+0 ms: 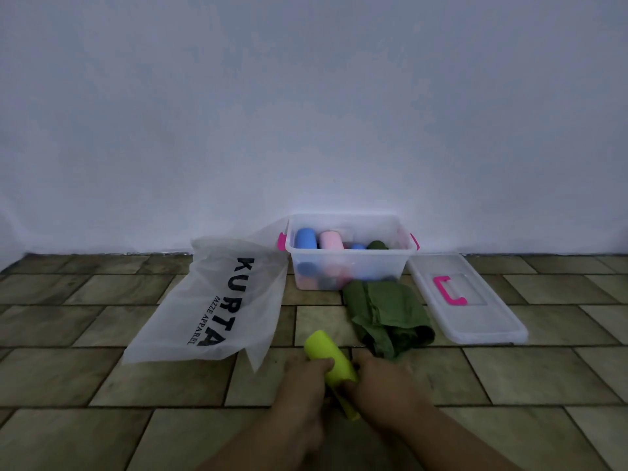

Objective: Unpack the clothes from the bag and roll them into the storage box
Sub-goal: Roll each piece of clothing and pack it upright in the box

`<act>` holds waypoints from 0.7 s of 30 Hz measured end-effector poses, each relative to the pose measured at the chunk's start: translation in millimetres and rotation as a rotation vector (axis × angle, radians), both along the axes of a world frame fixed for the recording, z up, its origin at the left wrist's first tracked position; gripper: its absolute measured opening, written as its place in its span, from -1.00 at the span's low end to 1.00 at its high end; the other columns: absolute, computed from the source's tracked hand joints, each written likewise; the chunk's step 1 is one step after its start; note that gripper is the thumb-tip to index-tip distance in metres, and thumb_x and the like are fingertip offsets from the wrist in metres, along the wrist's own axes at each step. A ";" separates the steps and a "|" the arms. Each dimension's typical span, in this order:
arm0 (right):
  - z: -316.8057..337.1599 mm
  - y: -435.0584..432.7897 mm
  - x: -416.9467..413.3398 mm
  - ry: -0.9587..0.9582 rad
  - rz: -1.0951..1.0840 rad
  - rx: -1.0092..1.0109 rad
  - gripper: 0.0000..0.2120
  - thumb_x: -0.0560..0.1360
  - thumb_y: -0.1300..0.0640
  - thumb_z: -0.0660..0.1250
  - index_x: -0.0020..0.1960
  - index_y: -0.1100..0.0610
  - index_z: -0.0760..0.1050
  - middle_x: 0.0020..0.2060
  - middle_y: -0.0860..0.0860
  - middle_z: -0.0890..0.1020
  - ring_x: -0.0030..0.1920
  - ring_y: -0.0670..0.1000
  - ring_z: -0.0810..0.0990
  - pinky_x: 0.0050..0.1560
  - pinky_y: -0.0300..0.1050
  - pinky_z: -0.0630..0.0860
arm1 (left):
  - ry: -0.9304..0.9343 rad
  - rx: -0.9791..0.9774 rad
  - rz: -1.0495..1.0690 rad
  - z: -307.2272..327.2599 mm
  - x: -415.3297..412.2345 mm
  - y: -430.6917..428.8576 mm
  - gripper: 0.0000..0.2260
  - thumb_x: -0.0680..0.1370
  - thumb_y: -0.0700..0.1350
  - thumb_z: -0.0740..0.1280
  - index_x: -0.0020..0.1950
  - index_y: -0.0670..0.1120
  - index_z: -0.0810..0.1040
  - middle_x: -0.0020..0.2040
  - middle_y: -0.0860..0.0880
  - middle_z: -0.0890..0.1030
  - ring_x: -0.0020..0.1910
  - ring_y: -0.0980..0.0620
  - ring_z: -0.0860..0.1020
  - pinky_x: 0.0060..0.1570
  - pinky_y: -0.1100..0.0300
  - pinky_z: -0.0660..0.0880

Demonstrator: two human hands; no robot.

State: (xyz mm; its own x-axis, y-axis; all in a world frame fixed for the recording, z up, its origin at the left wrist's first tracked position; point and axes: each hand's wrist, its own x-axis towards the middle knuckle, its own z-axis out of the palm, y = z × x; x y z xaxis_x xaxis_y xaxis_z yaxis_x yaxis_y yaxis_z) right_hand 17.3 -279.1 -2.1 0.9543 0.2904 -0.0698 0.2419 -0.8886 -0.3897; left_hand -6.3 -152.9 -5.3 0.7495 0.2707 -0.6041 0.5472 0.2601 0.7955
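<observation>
Lime roll (pixel 327 354) gripped between curled left fingers (pixel 317 364) and right fingers (pixel 350 385)

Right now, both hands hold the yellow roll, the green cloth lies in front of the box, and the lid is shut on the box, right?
The lid is off: it lies on the floor to the right of the open box, as the head view shows. The rest holds: the left hand and right hand hold the yellow roll, and the green cloth lies in front of the box.
</observation>
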 end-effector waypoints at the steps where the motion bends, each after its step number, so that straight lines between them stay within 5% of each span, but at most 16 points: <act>1: 2.4 1.1 -2.0 0.075 -0.019 0.063 -0.62 0.40 -0.23 0.25 0.08 -0.01 0.37 -0.01 0.01 0.61 -0.03 0.07 0.59 -0.24 -0.11 0.32 | 0.002 -0.134 0.058 2.2 -0.4 -3.0 -0.54 0.52 -0.12 0.34 0.38 -0.12 0.30 0.14 -0.21 0.51 0.06 -0.18 0.50 0.05 -0.07 0.50; 4: 4.4 1.9 -9.9 0.197 -0.063 0.214 -0.71 0.35 -0.17 0.32 -0.08 -0.06 0.32 -0.10 -0.02 0.58 -0.09 0.05 0.57 -0.17 -0.07 0.45 | -0.016 -0.121 0.117 0.9 4.3 -6.1 -0.50 0.56 -0.08 0.30 0.47 -0.06 0.22 0.31 -0.19 0.42 0.17 -0.21 0.45 0.18 -0.15 0.43; 8: 4.9 0.5 -16.9 0.323 -0.008 0.347 -0.71 0.33 -0.13 0.38 -0.20 -0.03 0.30 -0.21 -0.04 0.54 -0.19 -0.02 0.52 -0.21 -0.08 0.41 | -0.048 -0.134 0.142 2.9 4.0 -3.3 -0.62 0.58 -0.06 0.28 0.37 -0.12 0.34 0.20 -0.20 0.48 0.10 -0.26 0.48 0.13 -0.21 0.45; 11: 15.5 -5.8 -9.1 0.456 -0.097 0.631 -0.66 0.20 -0.11 0.45 -0.18 0.04 0.41 -0.32 -0.03 0.53 -0.31 -0.08 0.48 -0.25 -0.14 0.38 | -0.115 -0.258 0.066 9.0 1.5 -0.6 -0.76 0.59 -0.11 0.27 0.23 -0.14 0.42 0.13 -0.23 0.53 0.04 -0.26 0.54 -0.04 -0.14 0.53; 14: 28.1 -11.4 6.0 0.590 -0.062 0.870 -0.59 0.14 0.07 0.50 -0.13 0.11 0.38 -0.27 0.08 0.56 -0.21 0.05 0.54 -0.15 0.04 0.46 | -0.254 -0.282 -0.049 25.8 9.0 1.6 -0.84 0.57 -0.15 0.29 0.14 -0.04 0.49 0.07 -0.18 0.61 0.03 -0.24 0.59 -0.07 -0.15 0.57; 18: 64.5 -12.9 43.4 0.333 0.134 0.905 -0.63 0.25 0.18 0.48 -0.10 0.13 0.33 -0.23 0.05 0.60 -0.18 -0.04 0.57 -0.16 -0.09 0.54 | -0.651 -0.077 -0.192 62.2 48.6 12.5 -0.72 0.53 -0.22 0.31 0.20 0.03 0.50 0.09 -0.01 0.65 0.01 0.09 0.63 -0.07 0.17 0.57; 21: 94.9 -8.9 85.3 0.059 0.146 0.909 -0.62 0.36 0.32 0.46 -0.06 0.05 0.30 -0.16 0.03 0.64 -0.16 0.03 0.63 -0.20 0.03 0.60 | -0.768 0.122 -0.345 93.6 97.1 27.5 -0.51 0.53 -0.15 0.32 0.44 -0.02 0.31 0.27 -0.03 0.54 0.16 0.15 0.56 0.09 0.23 0.49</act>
